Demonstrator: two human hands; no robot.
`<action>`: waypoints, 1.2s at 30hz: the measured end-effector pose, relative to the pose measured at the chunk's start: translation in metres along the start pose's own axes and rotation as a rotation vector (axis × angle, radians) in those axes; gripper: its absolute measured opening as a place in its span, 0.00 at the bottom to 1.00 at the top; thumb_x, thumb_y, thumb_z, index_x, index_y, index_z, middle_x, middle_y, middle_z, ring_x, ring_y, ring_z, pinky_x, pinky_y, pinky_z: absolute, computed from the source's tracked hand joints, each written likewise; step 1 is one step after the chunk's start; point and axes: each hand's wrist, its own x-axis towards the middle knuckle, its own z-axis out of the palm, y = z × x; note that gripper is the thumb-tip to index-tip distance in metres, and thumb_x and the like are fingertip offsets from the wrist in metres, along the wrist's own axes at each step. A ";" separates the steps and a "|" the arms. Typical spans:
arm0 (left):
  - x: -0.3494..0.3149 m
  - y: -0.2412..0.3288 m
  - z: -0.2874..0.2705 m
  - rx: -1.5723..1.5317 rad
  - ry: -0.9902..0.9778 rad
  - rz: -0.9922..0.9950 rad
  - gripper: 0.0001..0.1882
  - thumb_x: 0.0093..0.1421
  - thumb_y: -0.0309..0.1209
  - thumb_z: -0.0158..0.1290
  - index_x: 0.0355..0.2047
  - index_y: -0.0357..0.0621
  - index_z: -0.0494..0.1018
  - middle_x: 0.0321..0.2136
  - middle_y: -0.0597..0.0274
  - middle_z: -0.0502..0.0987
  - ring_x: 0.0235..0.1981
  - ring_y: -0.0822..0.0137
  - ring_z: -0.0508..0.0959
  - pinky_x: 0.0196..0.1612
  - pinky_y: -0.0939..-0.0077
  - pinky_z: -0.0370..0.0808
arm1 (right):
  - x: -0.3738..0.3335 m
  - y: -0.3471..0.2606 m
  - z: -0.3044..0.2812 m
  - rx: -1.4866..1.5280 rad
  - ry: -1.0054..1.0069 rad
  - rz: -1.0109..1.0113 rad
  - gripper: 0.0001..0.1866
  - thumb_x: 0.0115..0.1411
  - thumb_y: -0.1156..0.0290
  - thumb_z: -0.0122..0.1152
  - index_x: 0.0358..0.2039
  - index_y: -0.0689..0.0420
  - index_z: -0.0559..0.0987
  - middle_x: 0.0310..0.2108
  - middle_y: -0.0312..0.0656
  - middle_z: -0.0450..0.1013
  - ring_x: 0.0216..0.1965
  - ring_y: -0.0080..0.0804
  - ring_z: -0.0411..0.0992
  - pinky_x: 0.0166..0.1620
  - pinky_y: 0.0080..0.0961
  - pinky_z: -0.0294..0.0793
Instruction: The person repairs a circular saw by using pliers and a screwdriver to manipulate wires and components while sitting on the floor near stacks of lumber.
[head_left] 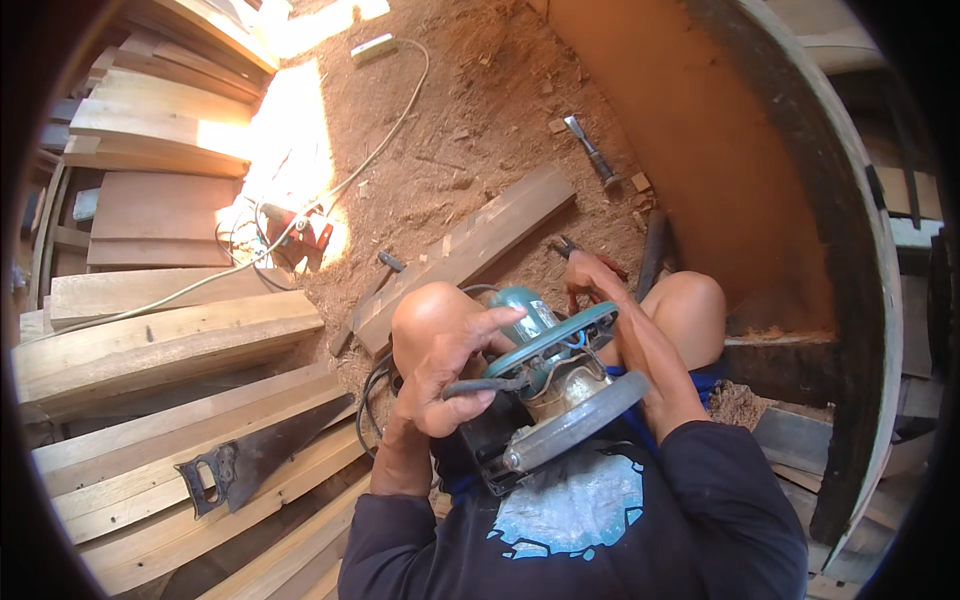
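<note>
A teal portable circular saw (pixel 535 320) with a grey rounded guard (pixel 580 420) rests tilted over my lap. My left hand (pixel 450 370) is closed around a dark lever-like part at the saw's left side, its index finger stretched along the teal housing. Further out, between my knees and the timber, my right hand (pixel 595 278) is low to the ground with its fingers curled on a small hand tool (pixel 564 246). That tool has a dark end and a bit of red showing; most of it is hidden by the hand.
A thick wooden beam (pixel 470 255) lies ahead, beside a hammer (pixel 391 261). A chisel (pixel 592 150) lies on the sawdust. At left, a handsaw (pixel 250 460) sits on stacked planks (pixel 160 345); a cable (pixel 385 145) crosses the ground. A curved wooden wall (pixel 720 150) rises at right.
</note>
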 end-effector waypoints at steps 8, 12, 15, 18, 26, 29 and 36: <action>0.014 -0.011 0.015 -0.143 -0.023 -0.094 0.50 0.51 0.46 0.57 0.71 0.37 0.54 0.41 0.52 0.76 0.43 0.64 0.77 0.48 0.75 0.70 | -0.091 -0.150 -0.048 -0.466 0.827 -0.372 0.08 0.71 0.69 0.51 0.39 0.59 0.76 0.22 0.38 0.72 0.23 0.27 0.69 0.30 0.30 0.72; 0.040 -0.022 0.035 -0.281 0.085 -0.060 0.50 0.51 0.47 0.60 0.68 0.32 0.55 0.41 0.50 0.79 0.43 0.63 0.81 0.48 0.74 0.76 | -0.196 -0.195 -0.059 -0.229 0.770 -0.409 0.10 0.71 0.69 0.49 0.40 0.60 0.77 0.23 0.41 0.75 0.26 0.28 0.74 0.35 0.30 0.74; 0.063 -0.037 0.031 -0.247 0.068 -0.013 0.46 0.52 0.44 0.59 0.65 0.24 0.60 0.42 0.48 0.81 0.44 0.63 0.83 0.51 0.72 0.78 | -0.244 -0.183 -0.052 -0.137 0.844 -0.453 0.11 0.72 0.69 0.49 0.41 0.62 0.78 0.22 0.38 0.74 0.26 0.24 0.72 0.34 0.26 0.72; 0.081 -0.049 0.028 -0.256 0.080 -0.091 0.43 0.52 0.40 0.58 0.65 0.24 0.61 0.38 0.49 0.82 0.39 0.63 0.84 0.48 0.72 0.79 | -0.273 -0.155 -0.035 -0.111 0.981 -0.476 0.10 0.72 0.69 0.50 0.41 0.62 0.77 0.23 0.39 0.74 0.26 0.23 0.71 0.34 0.24 0.72; 0.095 -0.042 0.024 -0.095 -0.093 -0.125 0.46 0.53 0.48 0.57 0.65 0.26 0.64 0.50 0.49 0.79 0.50 0.62 0.80 0.60 0.69 0.71 | -0.295 -0.072 0.010 0.009 1.010 -0.450 0.14 0.76 0.59 0.52 0.54 0.54 0.70 0.29 0.27 0.64 0.28 0.13 0.64 0.32 0.16 0.66; 0.092 -0.014 0.036 -0.014 -0.178 -0.138 0.48 0.55 0.57 0.54 0.63 0.25 0.67 0.52 0.50 0.79 0.51 0.61 0.79 0.60 0.70 0.70 | -0.322 -0.119 -0.001 0.034 0.811 -0.224 0.18 0.73 0.71 0.53 0.61 0.55 0.70 0.34 0.37 0.72 0.38 0.26 0.76 0.44 0.27 0.76; 0.086 -0.016 0.037 0.344 -0.124 -0.039 0.38 0.57 0.59 0.49 0.56 0.39 0.77 0.37 0.58 0.83 0.40 0.69 0.79 0.46 0.73 0.71 | -0.348 -0.219 0.003 -0.503 0.523 -0.406 0.25 0.58 0.80 0.57 0.58 0.57 0.76 0.44 0.54 0.80 0.50 0.52 0.79 0.55 0.40 0.77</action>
